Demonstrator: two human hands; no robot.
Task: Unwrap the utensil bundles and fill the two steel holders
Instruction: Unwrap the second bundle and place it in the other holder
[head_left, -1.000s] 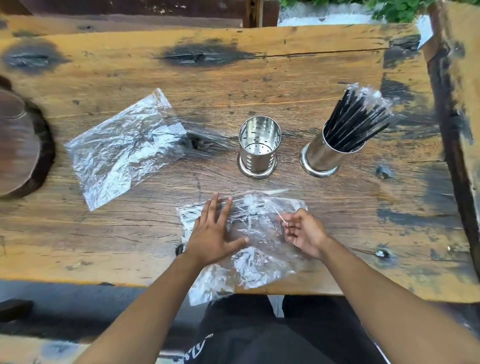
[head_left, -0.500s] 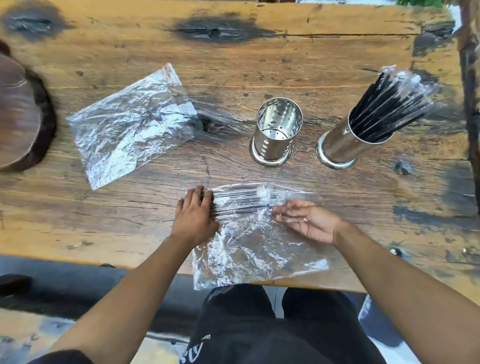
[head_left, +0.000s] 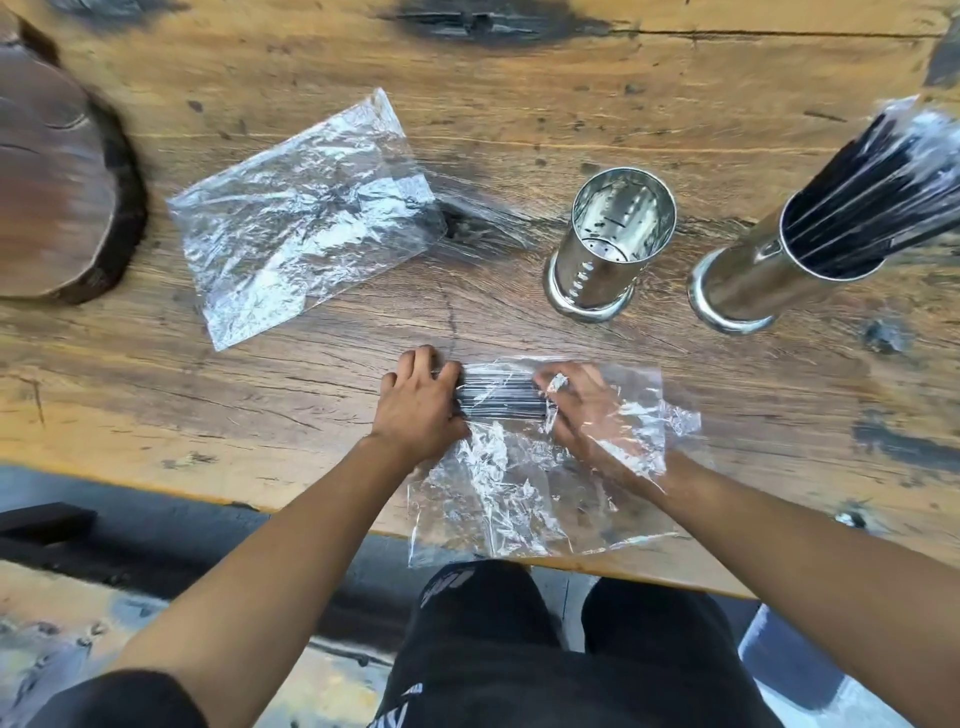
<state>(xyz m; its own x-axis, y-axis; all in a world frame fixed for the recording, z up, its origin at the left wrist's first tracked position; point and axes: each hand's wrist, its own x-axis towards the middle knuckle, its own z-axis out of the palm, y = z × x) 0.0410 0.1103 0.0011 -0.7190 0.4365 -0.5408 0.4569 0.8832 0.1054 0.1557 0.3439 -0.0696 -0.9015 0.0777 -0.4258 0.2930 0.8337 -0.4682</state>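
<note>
A bundle of thin dark utensils (head_left: 496, 397) lies crosswise on a sheet of clear plastic wrap (head_left: 524, 488) near the table's front edge. My left hand (head_left: 418, 402) clasps the bundle's left end. My right hand (head_left: 582, 410) grips its right end from under a fold of the wrap, which partly covers the fingers. Behind the bundle stands an empty perforated steel holder (head_left: 613, 244). To its right a second steel holder (head_left: 769, 270) is packed with black utensils (head_left: 883, 176), some still in clear sleeves.
A second, flattened sheet of clear wrap (head_left: 301, 218) lies at the middle left of the wooden table (head_left: 519, 104). A round dark wooden slab (head_left: 52, 192) sits at the left edge. My legs show below the table's front edge.
Both hands slid forward from the wrap's middle and closed on the two ends of the bundle. The right hand went under a fold of wrap. The camera tilted down and closer.
</note>
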